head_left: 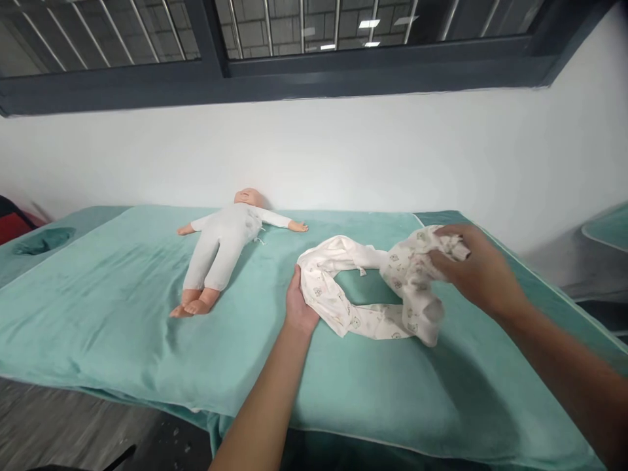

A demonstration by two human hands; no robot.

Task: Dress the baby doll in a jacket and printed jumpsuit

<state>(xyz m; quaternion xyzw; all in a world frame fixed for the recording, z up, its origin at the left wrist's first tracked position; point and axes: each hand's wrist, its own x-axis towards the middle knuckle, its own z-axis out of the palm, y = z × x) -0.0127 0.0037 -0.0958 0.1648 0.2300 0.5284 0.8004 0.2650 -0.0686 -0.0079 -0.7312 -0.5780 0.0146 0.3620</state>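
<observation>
Two hands on one garment — head view, the only one you have. Your left hand (299,304) rests at the near-left end of the printed baby garment (373,284), thumb and fingers closed on its edge, pinning it to the teal pad (122,314). Your right hand (473,265) holds the far-right end bunched and lifted a little off the pad, fingers curled tight into the cloth.

Progress, as a judgement: the garment is off the doll (220,245) and nowhere near flat. It lies twisted into a loose loop, with bare pad showing through the middle. Straightening and laying it out appear to be left. The doll already wears a plain pale suit and lies untouched, well apart to the left.

Orientation — the garment's long axis runs left to right across the pad, roughly parallel to the white wall (392,150), sagging toward you in the middle. Which end is neck or foot you cannot tell from the bunching. The doll lies on its back, head toward the wall, feet toward you, arms spread sideways, its long axis angled slightly left at the feet.
</observation>
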